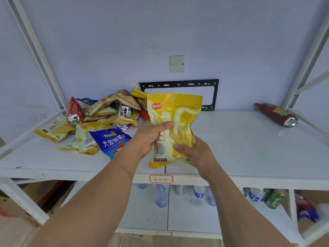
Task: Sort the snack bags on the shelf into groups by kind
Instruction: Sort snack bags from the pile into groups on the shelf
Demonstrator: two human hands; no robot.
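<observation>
Yellow snack bag [175, 111] held upright in both hands above the front edge of the white shelf [240, 139], roughly at its middle. Left hand [150, 138] grips the bag's left side, thumb across the front and fingers curled round behind. Right hand [194, 152] holds the lower right part, fingers wrapped over the front of the pack. To the left of the held bag, on the shelf, lies a loose pile of snack bags [114, 107], unsorted: several more yellow ones, silver-ended packs and a red pack [73, 111] leaning at its left edge. A blue bag [111, 139] lies flat at the pile's near side, just beside the left wrist, partly over another yellow bag [85, 138]. Well to the right of the held bag, a single dark red bag [275, 114] lies alone near the shelf's back right corner. Below the held bag, on the lower shelf, stand water bottles [161, 196].
</observation>
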